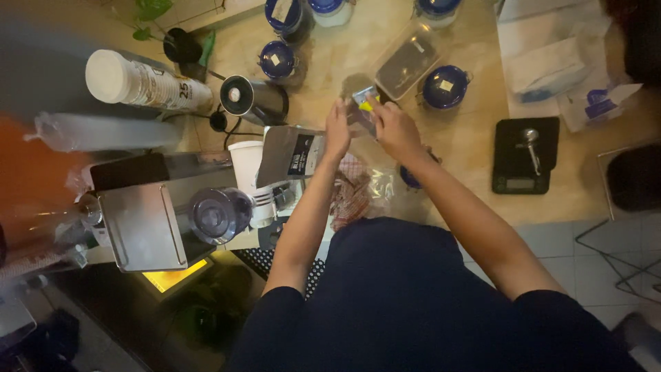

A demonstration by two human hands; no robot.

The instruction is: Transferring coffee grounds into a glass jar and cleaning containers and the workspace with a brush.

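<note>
My left hand and my right hand are raised together over the beige counter, both pinching a small clear packet with a yellow spot. Just left of my left hand stands a grey foil pouch with a dark label. Below my hands lies crumpled clear plastic with a red pattern.
A coffee grinder with a dark round lid and metal body stands at left beside a white paper cup. A black scale with a metal scoop sits at right. Several blue-lidded jars, a clear container, a kettle and a cup stack line the back.
</note>
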